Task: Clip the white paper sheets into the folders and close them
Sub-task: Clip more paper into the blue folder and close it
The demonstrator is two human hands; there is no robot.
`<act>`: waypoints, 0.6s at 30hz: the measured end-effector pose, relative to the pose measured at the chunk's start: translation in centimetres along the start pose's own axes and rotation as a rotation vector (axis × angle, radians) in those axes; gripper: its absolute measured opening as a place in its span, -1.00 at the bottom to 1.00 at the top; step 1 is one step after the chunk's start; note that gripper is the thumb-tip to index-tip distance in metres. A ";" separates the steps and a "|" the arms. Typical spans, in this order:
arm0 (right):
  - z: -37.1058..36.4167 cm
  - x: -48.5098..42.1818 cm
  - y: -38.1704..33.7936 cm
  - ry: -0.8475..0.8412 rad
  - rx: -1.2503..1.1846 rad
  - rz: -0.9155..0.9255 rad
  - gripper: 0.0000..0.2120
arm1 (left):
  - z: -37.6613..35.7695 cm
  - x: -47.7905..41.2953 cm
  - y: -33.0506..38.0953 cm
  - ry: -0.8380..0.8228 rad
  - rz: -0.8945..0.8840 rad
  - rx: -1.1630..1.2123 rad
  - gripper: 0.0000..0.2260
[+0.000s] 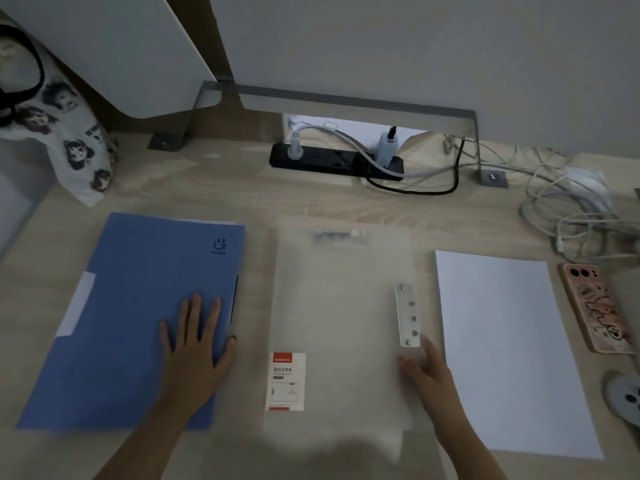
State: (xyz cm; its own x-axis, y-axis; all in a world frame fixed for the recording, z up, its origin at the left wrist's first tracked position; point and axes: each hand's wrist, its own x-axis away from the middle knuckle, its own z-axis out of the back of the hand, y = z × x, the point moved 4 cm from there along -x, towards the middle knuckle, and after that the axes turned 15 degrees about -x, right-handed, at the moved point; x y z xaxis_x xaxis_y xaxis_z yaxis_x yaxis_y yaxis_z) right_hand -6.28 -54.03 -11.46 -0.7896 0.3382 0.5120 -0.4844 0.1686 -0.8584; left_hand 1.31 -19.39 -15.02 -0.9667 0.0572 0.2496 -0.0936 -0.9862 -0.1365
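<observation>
Two folders lie on the worktop [242, 188]: blue folder [131, 306] left, translucent folder [339, 306] centre; one white paper sheet [509, 351] right. Two hands: left hand [194, 351] flat on the blue, right hand [424, 368] at the translucent's right edge, grip unclear.

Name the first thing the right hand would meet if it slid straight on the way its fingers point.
Most likely the metal clip strip on the clear folder, just beyond the right hand; heights are hard to judge.
</observation>
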 end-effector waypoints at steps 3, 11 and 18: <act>0.2 -0.3 0.2 0.075 0.141 0.029 -0.71 | 1.5 0.3 1.0 0.009 -0.031 0.110 -0.33; -0.4 2.1 -1.8 0.109 0.040 0.033 -0.78 | 4.7 2.3 8.9 -0.198 -0.098 0.617 -0.46; -2.5 8.1 -10.0 -0.107 -0.395 0.092 -0.67 | 7.2 1.2 7.8 -0.512 -0.084 1.070 -0.37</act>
State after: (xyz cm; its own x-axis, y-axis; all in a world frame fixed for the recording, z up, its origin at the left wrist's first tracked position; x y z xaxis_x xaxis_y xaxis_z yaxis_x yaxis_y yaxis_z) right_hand -6.91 -50.62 1.20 -0.8676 0.2733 0.4154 -0.2453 0.4915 -0.8356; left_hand 1.11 -28.15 -8.83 -0.7363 0.2989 0.6070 0.3296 -0.6250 0.7076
